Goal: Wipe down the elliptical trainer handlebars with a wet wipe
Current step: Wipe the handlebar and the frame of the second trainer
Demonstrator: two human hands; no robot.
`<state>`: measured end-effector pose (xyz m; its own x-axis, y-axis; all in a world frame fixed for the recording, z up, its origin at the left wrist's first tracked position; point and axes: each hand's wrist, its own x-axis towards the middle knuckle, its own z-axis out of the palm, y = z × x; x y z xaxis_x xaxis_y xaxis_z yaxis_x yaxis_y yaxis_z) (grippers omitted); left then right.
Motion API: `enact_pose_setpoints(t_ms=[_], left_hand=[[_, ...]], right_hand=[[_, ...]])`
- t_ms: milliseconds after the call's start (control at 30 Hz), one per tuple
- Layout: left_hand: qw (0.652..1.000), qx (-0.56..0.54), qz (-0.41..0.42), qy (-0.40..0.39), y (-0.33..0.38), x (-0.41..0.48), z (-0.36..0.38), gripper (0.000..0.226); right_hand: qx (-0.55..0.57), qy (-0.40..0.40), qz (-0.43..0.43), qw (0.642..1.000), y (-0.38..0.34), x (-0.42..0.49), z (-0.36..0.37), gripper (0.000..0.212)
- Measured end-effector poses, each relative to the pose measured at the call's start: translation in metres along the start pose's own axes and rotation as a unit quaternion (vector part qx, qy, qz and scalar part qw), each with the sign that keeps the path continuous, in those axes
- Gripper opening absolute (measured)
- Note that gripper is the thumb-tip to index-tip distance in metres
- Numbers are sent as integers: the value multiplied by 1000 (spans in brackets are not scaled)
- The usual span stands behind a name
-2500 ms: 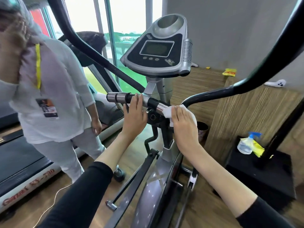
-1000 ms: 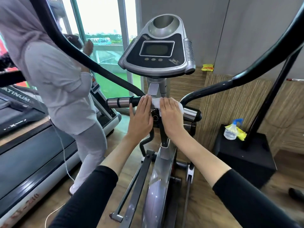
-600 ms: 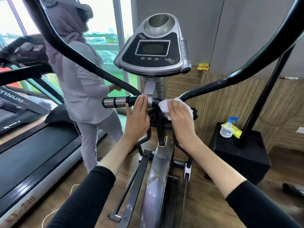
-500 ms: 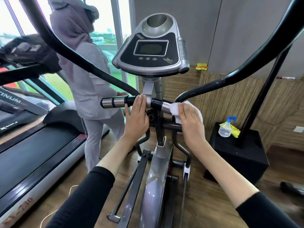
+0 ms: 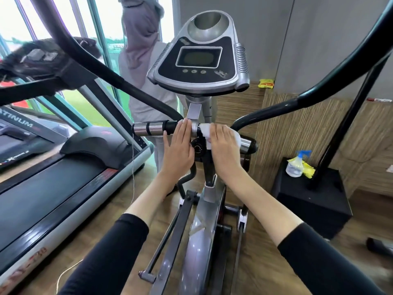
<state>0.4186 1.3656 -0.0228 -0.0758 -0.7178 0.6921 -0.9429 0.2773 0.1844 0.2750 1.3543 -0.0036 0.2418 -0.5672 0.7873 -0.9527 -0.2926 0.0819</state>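
The elliptical trainer's short fixed handlebar (image 5: 148,128) runs crosswise below the console (image 5: 200,60), with chrome sensor bands at both ends. My left hand (image 5: 178,152) lies flat on the bar just left of the centre post, fingers together, holding nothing. My right hand (image 5: 223,150) presses a white wet wipe (image 5: 205,129) onto the bar right of the post; most of the wipe is hidden under my fingers. The bar's chrome right end (image 5: 247,143) shows beyond my hand. Two long black swing handles (image 5: 319,90) rise on either side.
A treadmill (image 5: 53,184) stands at the left. A person in white (image 5: 146,81) stands behind the console by the windows. A spray bottle (image 5: 296,165) and a yellow cloth sit on a black box (image 5: 308,196) at the right. The floor is wood.
My right hand has slid the wipe back left along the bar toward the centre post, uncovering the chrome right end. My left hand has stayed put. The person behind has moved right, behind the console.
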Motion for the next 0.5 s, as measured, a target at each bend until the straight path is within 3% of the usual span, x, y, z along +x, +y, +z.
enact_pose_setpoints(t_ms=[167,367,500], left_hand=[[1000,13,6,-6,-4,0,-4,70],[1000,9,2,-15,0,-1,-5,69],[999,33,10,-22,-1,-1,-7,69]], right_hand=[[-11,-24,-26,999,-21,18,0,29],[18,-17,-75,997,6,-4,-4,50],[11,14,-68,998,30,-23,-9,49]])
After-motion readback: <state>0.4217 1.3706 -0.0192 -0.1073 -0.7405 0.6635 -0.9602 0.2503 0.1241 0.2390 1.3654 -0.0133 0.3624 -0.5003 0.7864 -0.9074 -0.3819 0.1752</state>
